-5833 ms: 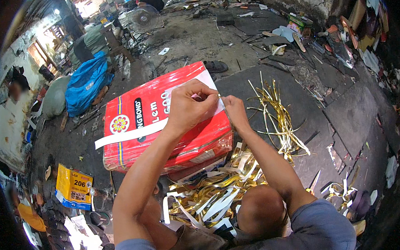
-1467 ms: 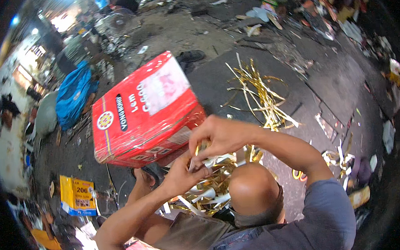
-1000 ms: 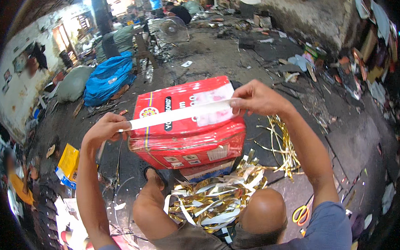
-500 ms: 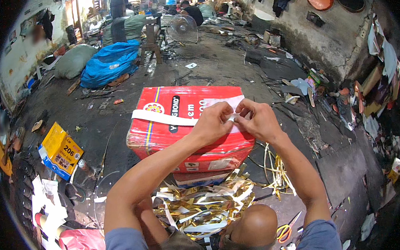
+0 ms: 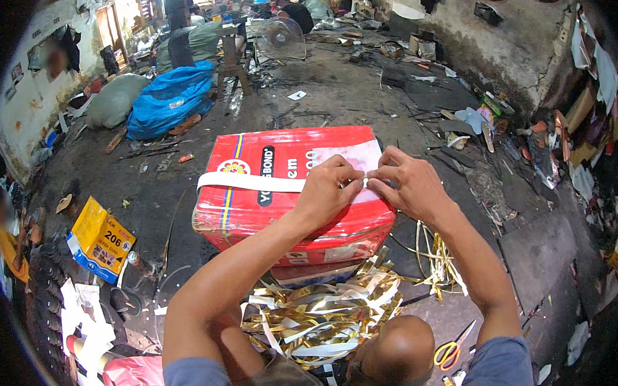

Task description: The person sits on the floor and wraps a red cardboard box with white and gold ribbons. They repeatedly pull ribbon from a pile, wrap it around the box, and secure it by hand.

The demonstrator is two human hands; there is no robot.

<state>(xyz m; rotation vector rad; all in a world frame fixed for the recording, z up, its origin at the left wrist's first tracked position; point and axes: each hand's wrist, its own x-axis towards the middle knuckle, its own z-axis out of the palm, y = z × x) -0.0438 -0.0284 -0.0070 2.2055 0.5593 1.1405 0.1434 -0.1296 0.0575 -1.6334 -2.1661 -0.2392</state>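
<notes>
A white strip [image 5: 252, 183] lies across the top of a red, taped box [image 5: 255, 224] and runs under my left hand [image 5: 329, 185]. The fingers of that hand pinch the strip near the box's right side. My right hand [image 5: 409, 179] pinches too, its fingertips almost meeting the left ones at a small white bit of the strip. Beneath both hands, a pale pink sheet [image 5: 366, 151] rests on the box top. The fingers partly hide how the strip is held.
Gold and white strips [image 5: 322, 318] are heaped between my legs. Scissors [image 5: 447, 355] with orange handles lie beside my right knee. To the left are a yellow carton [image 5: 102, 239] and pink material [image 5: 137, 380]. Farther off stand a blue sack [image 5: 171, 99] and a fan [image 5: 281, 39].
Both hands stay pinched over the box's right side. The right hand has shifted slightly right, leaving a small gap between the hands. The whole view has moved a little.
</notes>
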